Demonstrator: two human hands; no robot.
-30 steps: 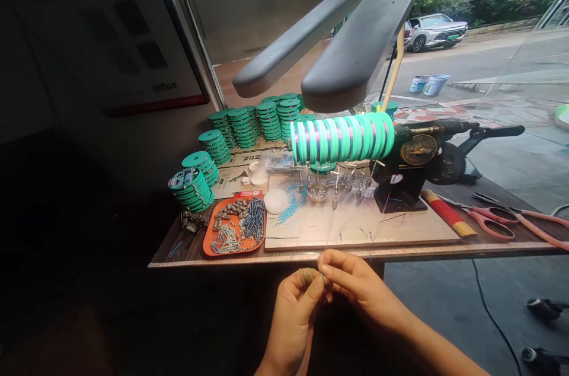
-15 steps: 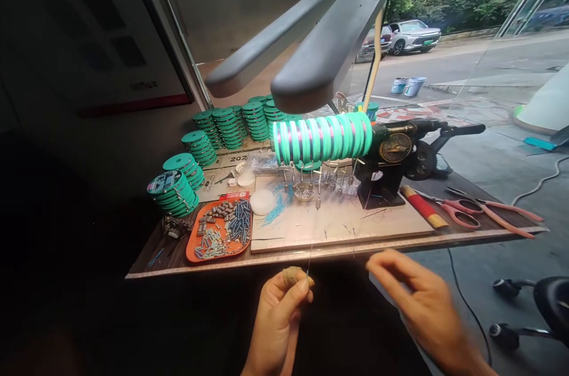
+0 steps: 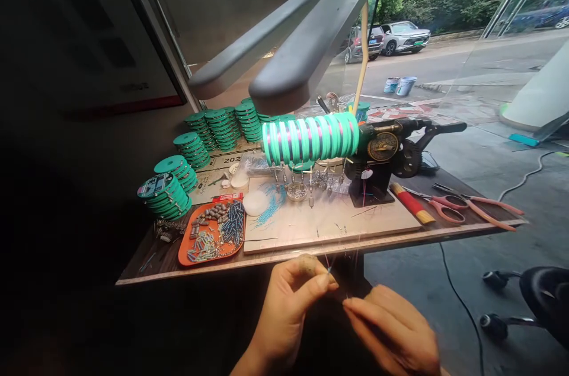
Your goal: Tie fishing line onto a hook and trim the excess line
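"Where's the thin, pale strand with the bluish tip [image 3: 329, 270]?"
"Near the brown wooden worktop's [image 3: 146, 260] front edge, pinched between the left hand's [image 3: 291, 299] thumb and forefinger."
"The right hand [image 3: 393, 325]?"
"Just beside, fingertips drawn together; I can't tell on what. Beyond, round green spools [image 3: 311, 139] adjoin a black metal machine [image 3: 376, 177]."

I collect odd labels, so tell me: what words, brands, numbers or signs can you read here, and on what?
"202": on the tan sheet by the green spools; print around it is unclear.
Too blurred or small to read: spool label, red packet, round brass plate on the crank machine, dark wall panel, green car plate.
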